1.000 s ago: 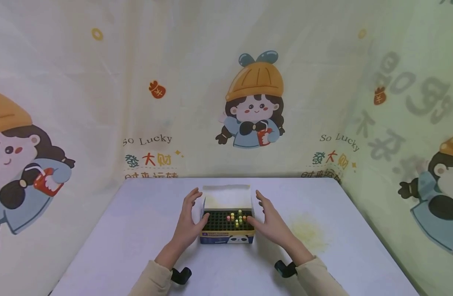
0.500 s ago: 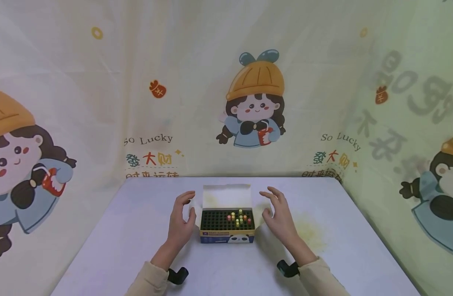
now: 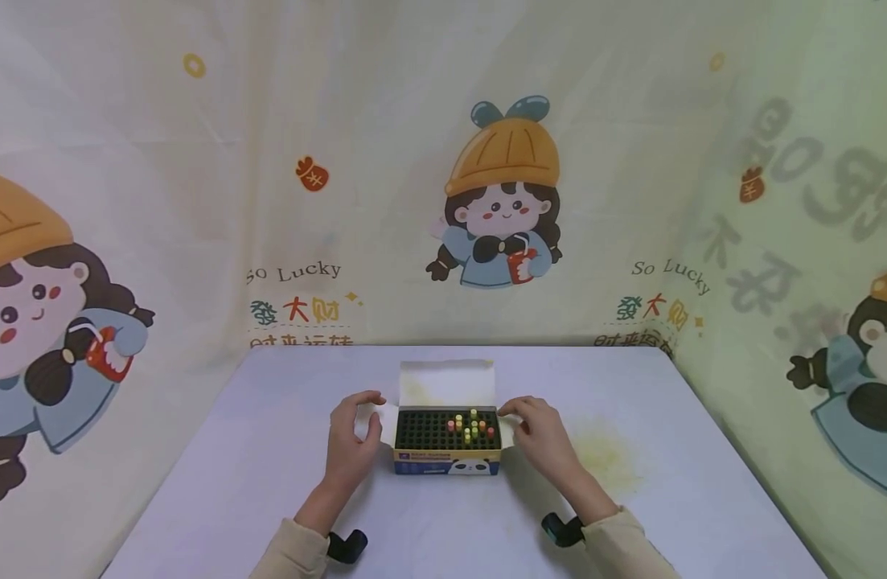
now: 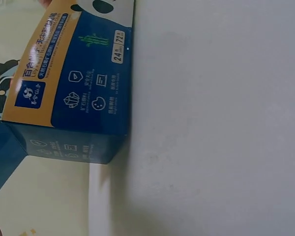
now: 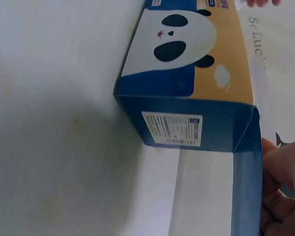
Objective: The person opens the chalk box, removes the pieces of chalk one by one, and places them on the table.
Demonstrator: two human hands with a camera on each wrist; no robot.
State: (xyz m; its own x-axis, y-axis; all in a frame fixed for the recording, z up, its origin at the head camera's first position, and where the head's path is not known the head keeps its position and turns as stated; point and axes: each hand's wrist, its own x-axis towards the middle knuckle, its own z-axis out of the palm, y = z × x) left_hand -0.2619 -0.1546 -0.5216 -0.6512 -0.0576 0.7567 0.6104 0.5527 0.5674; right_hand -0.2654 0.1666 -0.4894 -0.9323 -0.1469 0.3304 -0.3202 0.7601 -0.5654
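Note:
A small blue and yellow chalk box (image 3: 446, 466) with a panda print lies in the middle of the table, its white lid (image 3: 446, 384) raised at the back. Sticks of coloured chalk (image 3: 468, 434), mostly yellow and pink, stand in the right part of its black holed insert (image 3: 421, 430). Side flaps stick out at both ends. By the left flap (image 3: 388, 426), my left hand (image 3: 351, 442) hovers with thumb and fingers apart. My right hand (image 3: 540, 438) has bent fingers against the right flap (image 5: 247, 191); whether it pinches the flap is hidden.
The white table (image 3: 269, 434) bears a faint yellow powder smudge (image 3: 605, 462) to the right of the box. A cloth backdrop (image 3: 385, 201) with cartoon figures hangs behind the table and along the sides.
Both hands drew outward from the box's insert, uncovering it and the side flaps. The right hand then came back to the right flap with its fingers bent more.

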